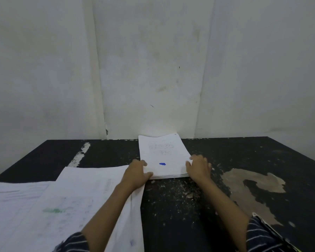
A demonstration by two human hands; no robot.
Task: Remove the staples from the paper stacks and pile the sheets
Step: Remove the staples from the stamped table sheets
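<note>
Centrally, against the wall, the paper stack (162, 153) lies flat on the black table (244, 157). The left hand (136, 173) and right hand (199, 167) curl round its side edges near the front corners. Thick yet floppy, it probably needs two-sided support. Bare tabletop lies right; loose sheets (80, 188) crowd lower left.

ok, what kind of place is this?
Likely a bare workroom or back office: a scuffed black table with chipped paint against a plain stained white wall, holding a paper stack and loose sheets.
</note>
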